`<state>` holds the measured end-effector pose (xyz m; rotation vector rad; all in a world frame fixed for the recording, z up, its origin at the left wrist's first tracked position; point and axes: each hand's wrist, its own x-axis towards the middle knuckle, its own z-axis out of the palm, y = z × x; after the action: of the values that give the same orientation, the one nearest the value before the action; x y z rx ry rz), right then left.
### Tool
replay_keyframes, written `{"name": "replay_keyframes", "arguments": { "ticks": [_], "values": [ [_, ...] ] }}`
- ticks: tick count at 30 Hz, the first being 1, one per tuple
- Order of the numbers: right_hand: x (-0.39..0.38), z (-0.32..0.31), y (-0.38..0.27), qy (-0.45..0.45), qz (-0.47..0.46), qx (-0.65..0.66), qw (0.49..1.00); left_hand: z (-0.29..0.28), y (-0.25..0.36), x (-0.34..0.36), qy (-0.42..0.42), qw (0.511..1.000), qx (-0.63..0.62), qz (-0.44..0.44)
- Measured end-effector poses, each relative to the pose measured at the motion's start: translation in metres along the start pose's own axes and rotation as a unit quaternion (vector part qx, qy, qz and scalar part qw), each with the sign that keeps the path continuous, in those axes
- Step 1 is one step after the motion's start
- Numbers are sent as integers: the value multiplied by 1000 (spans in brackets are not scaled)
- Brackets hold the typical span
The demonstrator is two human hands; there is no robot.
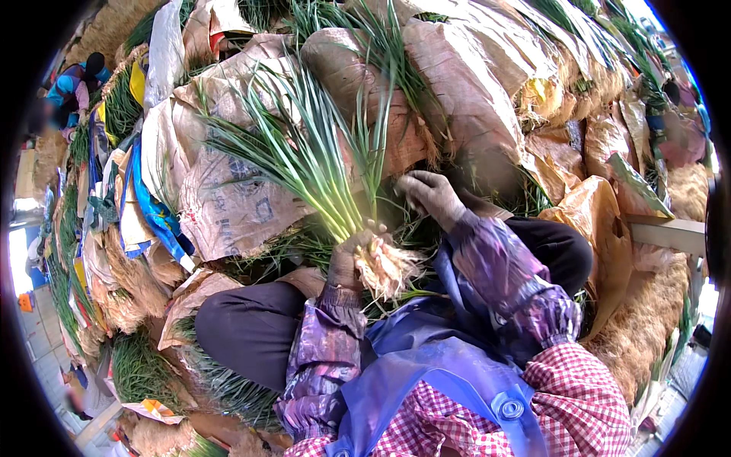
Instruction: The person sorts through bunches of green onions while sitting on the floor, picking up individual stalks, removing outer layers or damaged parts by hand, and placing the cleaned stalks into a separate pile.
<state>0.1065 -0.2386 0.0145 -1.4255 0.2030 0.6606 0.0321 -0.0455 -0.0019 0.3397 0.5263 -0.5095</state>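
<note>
My left hand [352, 259] is wrapped round a bunch of spring onions [335, 202] just above the pale, stringy roots, which hang toward me. Long green leaves fan up and away to the left; a few stems stand apart on the right side of the bunch. To the right of these stems is my right hand [430, 196], its fingers curled and pressed together, slightly smeared. Whatever it may hold is hidden. Loose green leaves [285, 251] lie beneath the bunch, between my crossed legs and a printed woven sack [228, 202].
More pale sacks [457, 91] cover heaps of spring onions ahead. A brown sack [590, 209] and stacked roots [643, 327] are at my right. Bundles with green tops [141, 373] pile up at left, beside a blue sheet [152, 206]. Another person [68, 95] is at the far left.
</note>
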Motion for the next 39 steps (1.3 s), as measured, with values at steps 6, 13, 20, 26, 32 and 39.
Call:
{"name": "replay_keyframes", "arguments": {
  "ticks": [6, 13, 20, 26, 32, 39],
  "values": [
    [23, 41, 36, -114, -4, 326, 939, 21, -11, -27, -156, 972, -148, -97],
    [13, 1, 66, 146, -57, -313, 937, 15, -8, -34, -45, 997, -34, 61],
    [-3, 43, -1, 54, -50, -262, 962, -15, -26, -22, 67, 988, 130, 46],
    [19, 50, 76, 183, -217, 102, 953, -18, -11, -15, 0, 999, -39, 28],
    [4, -55, 75, -111, 146, -642, 745, 15, 10, -35, -142, 985, -54, 78],
    [107, -86, -2, 319, 20, -566, 760, -24, -6, -7, -29, 995, -75, -54]
  ]
}}
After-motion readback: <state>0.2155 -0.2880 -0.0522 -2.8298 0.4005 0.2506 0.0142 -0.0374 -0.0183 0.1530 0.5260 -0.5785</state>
